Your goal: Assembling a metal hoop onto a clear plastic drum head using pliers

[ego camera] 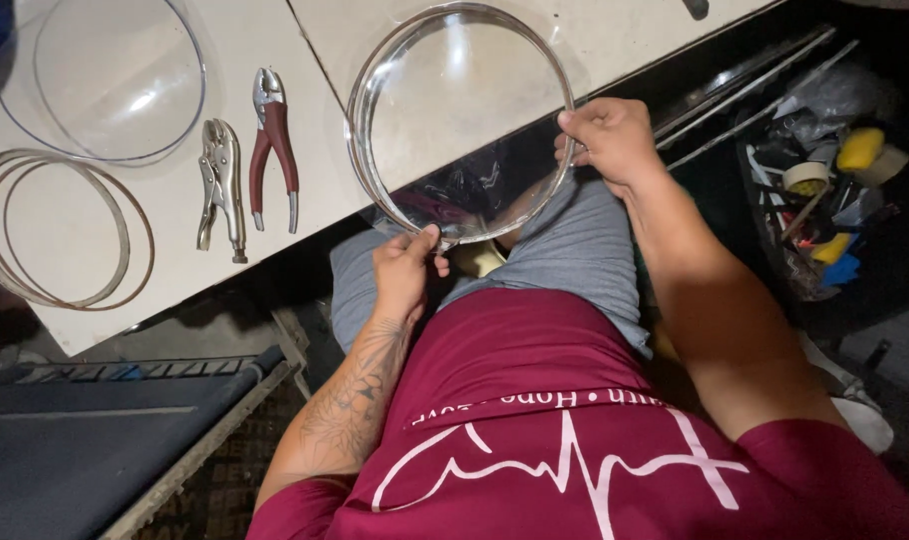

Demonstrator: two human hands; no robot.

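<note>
I hold a round clear disc framed by a shiny metal ring [360,120] over the edge of a pale worktable [175,260]. My left hand [407,272] pinches the ring's near bottom rim. My right hand [610,140] grips its right rim with thumb and fingers. The ring rests partly on the table and partly over my lap. I sit in grey shorts and a maroon shirt.
On the table lie red-handled pliers [273,140], silver locking pliers [220,185], a clear round disc [115,75] and thin metal hoops [60,235]. A dark bin of tape rolls and tools [825,190] stands at right. A dark mat [95,440] lies lower left.
</note>
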